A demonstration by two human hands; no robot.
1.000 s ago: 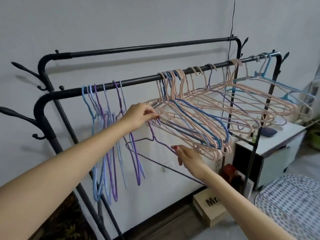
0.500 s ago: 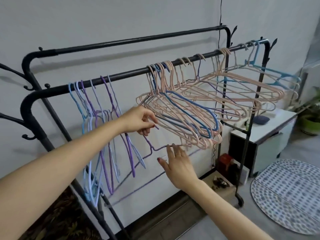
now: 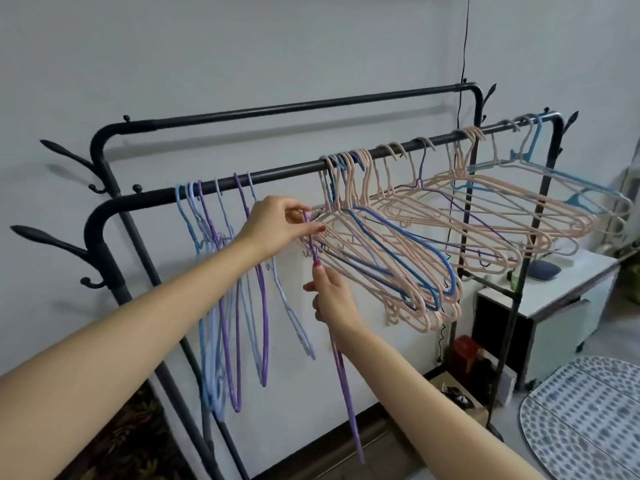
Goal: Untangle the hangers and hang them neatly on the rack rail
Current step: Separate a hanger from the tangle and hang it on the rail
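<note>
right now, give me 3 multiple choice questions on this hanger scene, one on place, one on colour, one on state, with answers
1. Where do the neatly hanging blue and purple hangers sit on the front rail?
A. toward its left end
B. toward its right end
C. on the floor

2. What colour is the hanger held by both hands?
A. peach
B. purple
C. black

3. How does the peach hanger cluster hang?
A. straight down
B. splayed out and tangled
C. off the rail

Answers:
1 A: they hang straight near the rail's bent left corner.
2 B: the left hand pinches its top and the right hand grips its purple arm lower down.
3 B: the hooks are on the rail but the bodies fan out sideways, interlocked.
</note>
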